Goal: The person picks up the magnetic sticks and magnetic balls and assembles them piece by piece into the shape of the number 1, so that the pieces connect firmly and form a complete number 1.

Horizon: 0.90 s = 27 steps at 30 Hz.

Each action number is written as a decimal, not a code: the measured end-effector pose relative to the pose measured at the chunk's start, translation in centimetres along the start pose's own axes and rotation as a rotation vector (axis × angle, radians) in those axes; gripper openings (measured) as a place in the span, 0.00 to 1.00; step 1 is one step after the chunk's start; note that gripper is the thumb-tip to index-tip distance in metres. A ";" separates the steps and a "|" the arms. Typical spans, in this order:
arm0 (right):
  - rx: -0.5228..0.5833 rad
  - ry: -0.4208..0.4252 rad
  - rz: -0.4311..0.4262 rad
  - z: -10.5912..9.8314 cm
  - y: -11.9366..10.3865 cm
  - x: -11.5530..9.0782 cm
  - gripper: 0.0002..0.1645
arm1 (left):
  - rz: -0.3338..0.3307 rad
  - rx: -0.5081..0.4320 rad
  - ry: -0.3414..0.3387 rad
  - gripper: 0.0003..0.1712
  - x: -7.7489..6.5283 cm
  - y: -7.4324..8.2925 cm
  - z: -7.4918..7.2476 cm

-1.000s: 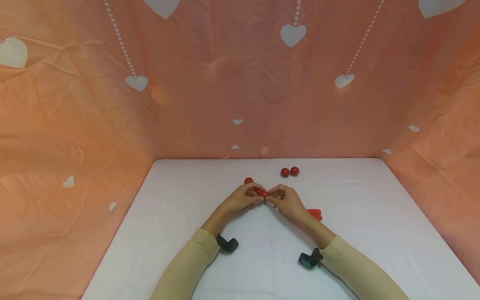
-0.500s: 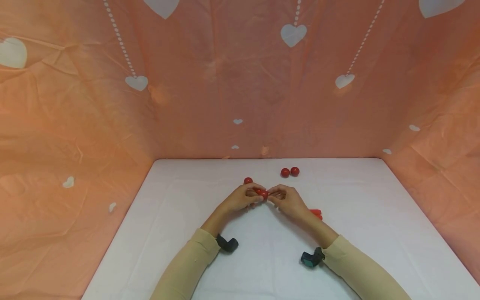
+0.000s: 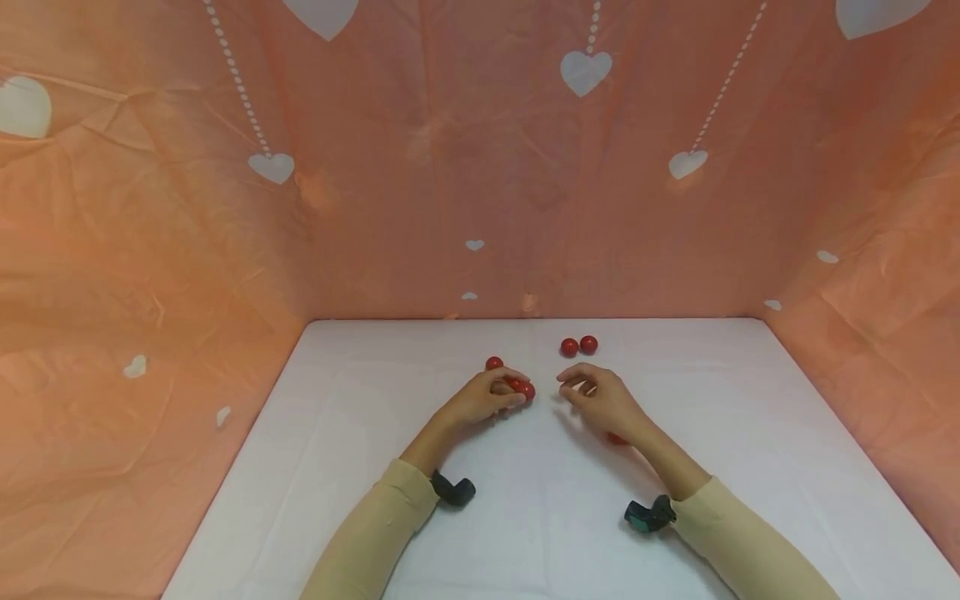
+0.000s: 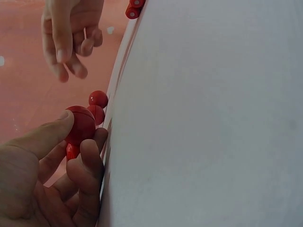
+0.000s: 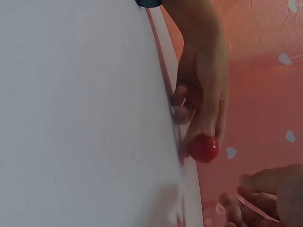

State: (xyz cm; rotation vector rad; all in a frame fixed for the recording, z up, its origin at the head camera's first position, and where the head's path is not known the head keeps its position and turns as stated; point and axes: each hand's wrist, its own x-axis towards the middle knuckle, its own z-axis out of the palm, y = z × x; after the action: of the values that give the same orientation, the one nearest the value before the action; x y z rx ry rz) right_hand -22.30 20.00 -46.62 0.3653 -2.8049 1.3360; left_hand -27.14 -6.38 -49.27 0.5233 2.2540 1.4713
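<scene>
My left hand (image 3: pixel 483 397) pinches a red ball (image 3: pixel 528 391) between thumb and fingers, just above the white table. A short red rod (image 4: pixel 72 151) runs from this ball back among the fingers, as the left wrist view shows. Just behind the left hand, another red ball (image 3: pixel 494 363) is visible; whether it joins the held rod is hidden. To the right, apart from the held ball, my right hand (image 3: pixel 603 404) hovers with loosely bent fingers and nothing visible between them. Red rods with pale round ends (image 4: pixel 133 12) lie near the right forearm, mostly covered by it in the head view.
Two red balls (image 3: pixel 579 346) sit side by side on the white tabletop (image 3: pixel 525 517), farther back beyond the right hand. An orange cloth (image 3: pixel 510 167) with white hearts rises behind the table and along its sides. Each wrist carries a dark camera (image 3: pixel 454 491).
My right hand has come away from the held ball and moved right, its forearm now covering more of the red rods. The left hand keeps its hold in nearly the same spot.
</scene>
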 end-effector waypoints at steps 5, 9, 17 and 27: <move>-0.037 0.000 -0.023 -1.3 0.6 -0.7 0.14 | -0.017 -0.007 -0.001 0.19 -0.1 0.0 0.0; -0.074 0.003 -0.042 -2.2 1.1 -1.2 0.12 | -0.008 -0.015 -0.008 0.19 -0.1 -0.1 -0.1; -0.114 -0.033 -0.032 -4.0 1.9 -2.4 0.10 | -0.010 -0.027 -0.005 0.18 -0.1 0.0 -0.1; -0.130 -0.129 0.013 -6.0 3.4 -3.5 0.09 | -0.004 -0.004 -0.012 0.19 -0.1 0.1 -0.1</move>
State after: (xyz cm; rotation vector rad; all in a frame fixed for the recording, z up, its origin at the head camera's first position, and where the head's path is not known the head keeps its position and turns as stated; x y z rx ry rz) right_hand -20.12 27.37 -45.77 0.4456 -2.9843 1.1636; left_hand -27.14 -6.50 -49.15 0.5255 2.2409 1.4664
